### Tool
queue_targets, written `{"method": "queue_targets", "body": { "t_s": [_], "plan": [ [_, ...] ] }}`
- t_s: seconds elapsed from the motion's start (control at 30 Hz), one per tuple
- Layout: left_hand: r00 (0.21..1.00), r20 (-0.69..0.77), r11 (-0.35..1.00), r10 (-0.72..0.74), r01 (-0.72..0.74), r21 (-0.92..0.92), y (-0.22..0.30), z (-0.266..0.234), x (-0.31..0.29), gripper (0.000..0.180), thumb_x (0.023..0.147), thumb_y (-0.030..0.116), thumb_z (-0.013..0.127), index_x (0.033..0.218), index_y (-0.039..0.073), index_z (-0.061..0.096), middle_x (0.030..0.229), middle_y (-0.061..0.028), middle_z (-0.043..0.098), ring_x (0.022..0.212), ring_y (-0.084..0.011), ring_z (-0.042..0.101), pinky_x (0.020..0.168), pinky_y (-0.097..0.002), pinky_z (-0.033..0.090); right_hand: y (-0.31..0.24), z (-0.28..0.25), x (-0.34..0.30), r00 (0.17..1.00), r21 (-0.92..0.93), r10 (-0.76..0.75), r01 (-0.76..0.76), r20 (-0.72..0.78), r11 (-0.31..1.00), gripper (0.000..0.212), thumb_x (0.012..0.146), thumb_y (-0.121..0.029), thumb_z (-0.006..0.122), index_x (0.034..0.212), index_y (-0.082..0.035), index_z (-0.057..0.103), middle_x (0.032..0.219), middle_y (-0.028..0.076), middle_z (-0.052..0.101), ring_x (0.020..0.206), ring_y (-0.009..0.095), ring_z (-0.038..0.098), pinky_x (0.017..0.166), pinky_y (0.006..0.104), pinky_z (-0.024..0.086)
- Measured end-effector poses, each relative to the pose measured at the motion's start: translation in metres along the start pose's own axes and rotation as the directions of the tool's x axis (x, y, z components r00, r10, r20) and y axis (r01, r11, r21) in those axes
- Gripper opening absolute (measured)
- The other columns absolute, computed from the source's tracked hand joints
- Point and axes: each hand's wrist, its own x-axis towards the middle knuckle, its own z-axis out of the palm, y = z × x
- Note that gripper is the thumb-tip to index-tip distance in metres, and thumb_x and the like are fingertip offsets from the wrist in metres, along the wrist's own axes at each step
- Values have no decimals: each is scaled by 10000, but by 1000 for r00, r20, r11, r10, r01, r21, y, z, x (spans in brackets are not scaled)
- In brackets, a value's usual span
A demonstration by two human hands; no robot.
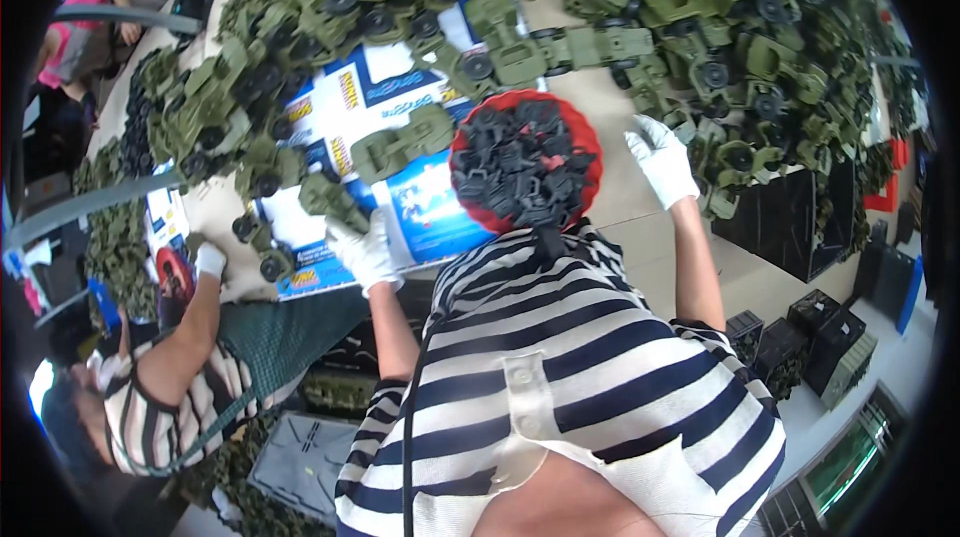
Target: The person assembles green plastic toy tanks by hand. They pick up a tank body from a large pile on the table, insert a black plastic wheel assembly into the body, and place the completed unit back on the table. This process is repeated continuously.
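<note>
My left hand point(364, 251), in a white glove, is at the near end of an olive-green plastic toy vehicle point(328, 199). Its thumb and fingers sit on either side of that end. My right hand point(662, 165), also gloved, is raised over the table beside the toy pile, fingers apart and nothing in them. Between the hands, close to my body, stands a red scalloped bowl point(597, 155) heaped with small black plastic parts point(522, 162). Another olive-green toy vehicle point(402, 144) lies on the blue and white printed sheet point(435, 205), left of the bowl.
Olive-green toy vehicles with black wheels point(690, 7) pile along the far side and right of the table point(625, 217). A co-worker's gloved hand point(210, 262) is at the left. Black crates point(825, 342) stand at lower right, a grey bin point(300, 462) at lower left.
</note>
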Motion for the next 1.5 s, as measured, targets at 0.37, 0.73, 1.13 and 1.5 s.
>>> {"method": "queue_targets", "body": {
  "t_s": [0.37, 0.73, 1.13, 1.5],
  "plan": [
    [878, 406, 822, -254, 417, -388, 2, -4, 50, 646, 721, 198, 879, 1225, -42, 555, 1094, -117, 658, 932, -173, 618, 851, -323, 503, 20, 64, -2, 1000, -264, -2, -1, -9, 965, 371, 855, -252, 646, 1184, -81, 651, 1105, 202, 664, 989, 390, 645, 878, 439, 521],
    [724, 635, 637, -269, 628, -447, -1, -19, 32, 334, 878, 87, 715, 1195, 38, 623, 1044, -21, 677, 888, -113, 641, 803, -248, 529, -102, 49, -8, 980, 133, -156, 140, 120, 981, 289, 852, -289, 688, 1027, -60, 711, 1017, 157, 693, 910, 331, 658, 848, 410, 523],
    [651, 743, 706, 155, 454, -544, 96, -46, 14, 518, 817, 69, 756, 1279, 40, 522, 1066, -48, 669, 893, -115, 638, 814, -271, 532, -127, 50, 7, 811, 488, 119, -454, 573, 745, 271, 795, -275, 809, 853, -42, 683, 767, 23, 642, 702, 111, 599, 642, 275, 476],
    [370, 732, 820, 571, -218, -529, 174, -36, 18, 996, 621, 281, 861, 1447, 8, 379, 1244, -218, 607, 1127, -316, 612, 985, -372, 464, -164, 9, -13, 897, 443, -208, 15, 391, 897, 394, 870, -262, 727, 1161, -12, 638, 1077, 74, 650, 900, 151, 600, 757, 282, 500]
  ]
}}
